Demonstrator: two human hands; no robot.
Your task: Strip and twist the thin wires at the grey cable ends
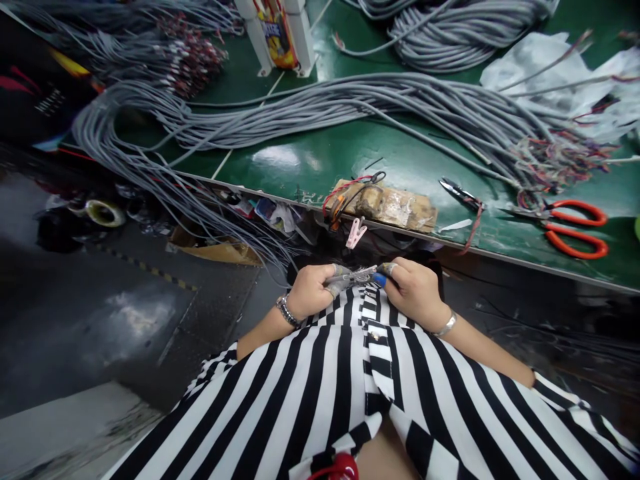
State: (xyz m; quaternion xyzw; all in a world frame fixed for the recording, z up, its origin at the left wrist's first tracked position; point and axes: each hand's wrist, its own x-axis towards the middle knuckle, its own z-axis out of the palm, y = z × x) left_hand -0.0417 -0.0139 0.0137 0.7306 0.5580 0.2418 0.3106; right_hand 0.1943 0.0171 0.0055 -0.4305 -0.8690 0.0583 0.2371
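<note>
Close to my body, below the bench edge, my left hand [313,293] is closed around the end of a grey cable [354,275]. Facing it, my right hand [417,293] pinches at the cable's tip, where thin pale wires seem to show; the fingers partly cover them. Worn grey coverings wrap several fingertips, and a blue one is on my right thumb. Just beyond the hands, a pink clothes peg [356,233] hangs at the bench edge beside a worn wooden block [385,203] with red and black leads.
A long bundle of grey cables [280,120] crosses the green bench [320,160] and droops over its front edge at left. Orange-handled scissors [575,227] and small snips [460,192] lie at right. Behind are a coiled cable [460,33] and a plastic bag [540,67].
</note>
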